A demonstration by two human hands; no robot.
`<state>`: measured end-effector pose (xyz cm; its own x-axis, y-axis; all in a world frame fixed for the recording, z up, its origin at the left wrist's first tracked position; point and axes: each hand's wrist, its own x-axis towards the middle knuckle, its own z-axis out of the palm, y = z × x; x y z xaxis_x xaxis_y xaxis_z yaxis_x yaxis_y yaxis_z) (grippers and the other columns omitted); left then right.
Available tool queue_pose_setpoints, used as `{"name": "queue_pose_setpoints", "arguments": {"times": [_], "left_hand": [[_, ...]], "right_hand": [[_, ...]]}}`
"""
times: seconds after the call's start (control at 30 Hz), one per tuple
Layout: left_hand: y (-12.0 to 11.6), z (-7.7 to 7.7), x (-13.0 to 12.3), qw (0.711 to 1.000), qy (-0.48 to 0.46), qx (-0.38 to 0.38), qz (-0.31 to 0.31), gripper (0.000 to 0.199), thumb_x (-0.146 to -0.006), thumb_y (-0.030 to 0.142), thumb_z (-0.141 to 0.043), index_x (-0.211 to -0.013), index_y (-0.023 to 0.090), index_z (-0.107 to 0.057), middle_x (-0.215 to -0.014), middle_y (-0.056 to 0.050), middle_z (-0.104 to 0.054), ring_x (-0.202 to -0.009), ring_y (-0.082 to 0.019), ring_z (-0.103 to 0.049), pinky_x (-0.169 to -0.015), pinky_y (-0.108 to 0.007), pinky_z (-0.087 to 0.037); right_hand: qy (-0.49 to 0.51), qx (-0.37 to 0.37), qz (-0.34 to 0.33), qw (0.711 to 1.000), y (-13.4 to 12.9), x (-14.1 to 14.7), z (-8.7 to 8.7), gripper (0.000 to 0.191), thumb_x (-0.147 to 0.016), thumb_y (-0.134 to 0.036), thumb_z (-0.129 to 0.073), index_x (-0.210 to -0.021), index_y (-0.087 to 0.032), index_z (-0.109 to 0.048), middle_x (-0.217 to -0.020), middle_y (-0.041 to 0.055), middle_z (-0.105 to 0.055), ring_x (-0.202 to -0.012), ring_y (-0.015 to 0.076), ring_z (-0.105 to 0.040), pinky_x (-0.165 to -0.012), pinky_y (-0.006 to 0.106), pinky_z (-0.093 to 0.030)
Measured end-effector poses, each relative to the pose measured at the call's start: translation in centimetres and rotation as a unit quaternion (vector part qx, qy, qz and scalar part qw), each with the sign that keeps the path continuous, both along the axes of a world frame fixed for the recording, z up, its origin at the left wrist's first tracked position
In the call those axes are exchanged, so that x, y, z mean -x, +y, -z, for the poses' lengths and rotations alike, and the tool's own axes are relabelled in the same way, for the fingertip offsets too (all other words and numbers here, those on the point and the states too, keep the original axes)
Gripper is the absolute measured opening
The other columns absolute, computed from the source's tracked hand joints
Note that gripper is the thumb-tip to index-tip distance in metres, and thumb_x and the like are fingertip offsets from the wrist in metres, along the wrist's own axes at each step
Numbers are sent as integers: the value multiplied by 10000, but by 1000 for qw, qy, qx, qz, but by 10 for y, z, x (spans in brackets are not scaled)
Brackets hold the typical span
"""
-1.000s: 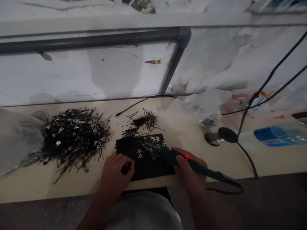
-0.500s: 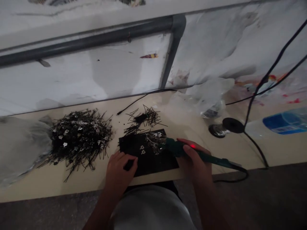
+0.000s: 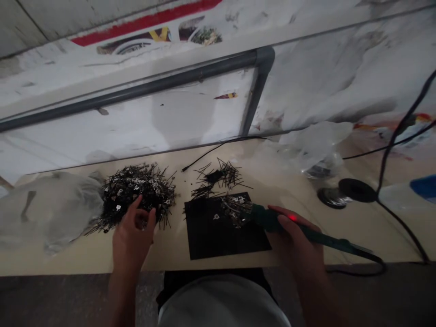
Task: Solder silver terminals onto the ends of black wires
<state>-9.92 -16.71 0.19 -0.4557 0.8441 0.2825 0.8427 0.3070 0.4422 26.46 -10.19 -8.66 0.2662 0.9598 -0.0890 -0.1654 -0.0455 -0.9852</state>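
Note:
My right hand (image 3: 298, 240) is closed around a green soldering iron (image 3: 316, 236) with a red light glowing on its handle. The iron's front end reaches over a black mat (image 3: 221, 240), where a small heap of metal pieces and thin wires (image 3: 235, 209) lies; its tip is hard to make out. A single small metal piece (image 3: 216, 217) rests on the mat, left of that heap. My left hand (image 3: 134, 231) is at the near side of a large pile of black wires with metal ends (image 3: 136, 188). Its thumb and fingers are apart, with nothing visible between them.
Behind the mat lies a smaller group of dark wires (image 3: 221, 175). A plastic bag (image 3: 68, 204) sits at the left. A solder spool (image 3: 356, 190), another clear bag (image 3: 316, 141), a blue-labelled bottle (image 3: 425, 187) and hanging black cables (image 3: 391, 141) occupy the right.
My left hand has moved left from the mat's edge to the wire pile, and its fingers have spread. One of the two loose metal pieces is gone from the mat. The view has shifted.

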Motion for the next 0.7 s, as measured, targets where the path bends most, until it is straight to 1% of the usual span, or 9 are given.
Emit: {"name": "queue_pose_setpoints", "arguments": {"times": [0.13, 0.2, 0.27, 0.3, 0.37, 0.47, 0.53, 0.6, 0.7], "left_hand": [[10, 15, -31, 987, -31, 44, 153, 362, -1058, 334, -535, -1365, 253, -709, -981, -25, -782, -661, -166, -668, -659, -278, -526], [23, 17, -45, 978, -18, 92, 185, 380, -1054, 267, -528, -1400, 243, -685, -1168, -53, -779, -679, -156, -678, -711, -291, -551], [42, 15, -53, 972, 13, 149, 184, 387, -1039, 271, -602, -1417, 222, -674, -1271, -70, -748, -677, -147, -683, -720, -300, -556], [54, 13, -56, 969, 24, 161, 187, 357, -1035, 283, -637, -1382, 230, -703, -1265, -64, -747, -713, -157, -699, -719, -301, -548], [78, 10, -59, 965, 40, 173, 193, 252, -1028, 298, -684, -1260, 266, -777, -1148, -31, -770, -866, -201, -739, -731, -298, -527], [108, 9, -62, 960, 63, 193, 191, 119, -990, 317, -761, -1074, 282, -837, -1021, -12, -785, -900, -230, -746, -689, -295, -486], [118, 10, -64, 958, 78, 204, 186, 77, -973, 316, -781, -961, 271, -843, -990, -17, -790, -873, -239, -746, -646, -295, -450], [120, 13, -67, 957, 88, 207, 182, 130, -984, 308, -763, -884, 258, -829, -964, -23, -788, -854, -240, -742, -620, -294, -421], [119, 16, -69, 958, 92, 201, 184, 151, -1001, 275, -731, -875, 241, -807, -947, -23, -783, -837, -230, -736, -621, -296, -420]], "right_hand": [[6, 17, 10, 1000, 0, 0, 0, 220, -824, -397, -864, -980, -242, -874, -978, 89, -834, -951, 271, -787, -761, 345, -645], [7, 26, 14, 1000, -1, 0, 0, 233, -813, -416, -868, -971, -247, -874, -990, 86, -832, -974, 275, -778, -786, 357, -638], [11, 33, 17, 999, 0, 0, -1, 244, -799, -437, -871, -959, -251, -873, -1009, 86, -831, -983, 280, -772, -798, 373, -632], [14, 36, 18, 999, 0, 0, -2, 254, -790, -445, -874, -954, -251, -874, -1014, 88, -830, -982, 283, -769, -795, 378, -629], [24, 43, 19, 999, 1, 1, -4, 281, -770, -459, -886, -955, -247, -876, -1007, 95, -828, -971, 285, -766, -776, 375, -620], [43, 49, 27, 997, 2, 3, -9, 298, -731, -474, -913, -925, -251, -878, -986, 90, -828, -933, 263, -762, -735, 336, -599], [56, 50, 34, 997, 2, 5, -11, 300, -725, -486, -918, -911, -254, -877, -981, 86, -829, -914, 247, -760, -718, 313, -587], [66, 46, 40, 996, 2, 6, -12, 302, -741, -494, -906, -918, -251, -876, -974, 87, -829, -910, 243, -758, -721, 314, -587], [70, 36, 42, 996, 2, 6, -10, 276, -788, -474, -875, -940, -244, -872, -982, 91, -828, -915, 252, -760, -731, 336, -594]]}}
